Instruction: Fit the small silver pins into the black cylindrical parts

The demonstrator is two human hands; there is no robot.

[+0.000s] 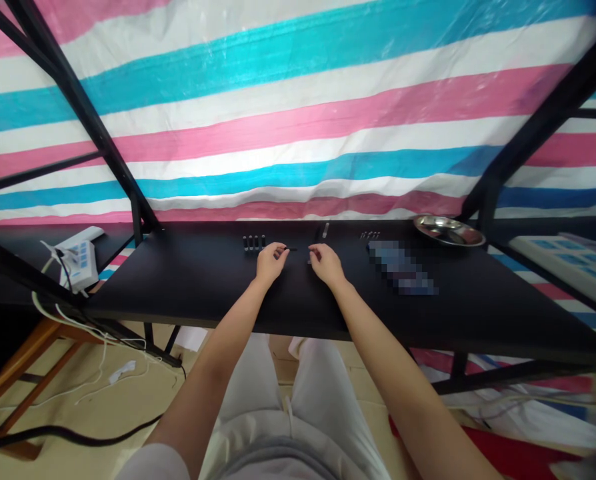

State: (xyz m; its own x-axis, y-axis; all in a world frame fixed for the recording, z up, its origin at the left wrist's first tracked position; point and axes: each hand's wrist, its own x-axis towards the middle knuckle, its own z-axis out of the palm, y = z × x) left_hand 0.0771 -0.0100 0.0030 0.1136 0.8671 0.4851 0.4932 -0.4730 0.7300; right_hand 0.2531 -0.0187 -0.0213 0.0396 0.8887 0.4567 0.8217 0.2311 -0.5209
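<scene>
My left hand (271,264) is closed in a pinch over the black table (203,280). From its fingertips a thin dark stick-like piece (291,249) points to the right. My right hand (327,264) faces it a short way off, its fingers also pinched together; a tiny glint shows by them, but what they hold is too small to name. Just behind my left hand, several short black cylinders with pale ends (255,243) stand in a row. Beyond my right hand lies a slim clear-and-silver piece (326,230), beside a dark strip.
Several small shiny pieces (370,235) lie right of centre, near a blurred-out blue object (402,268). A round metal dish (449,231) sits at the back right. Black frame posts (113,153) flank the table; a white power strip (81,261) with cables is at left.
</scene>
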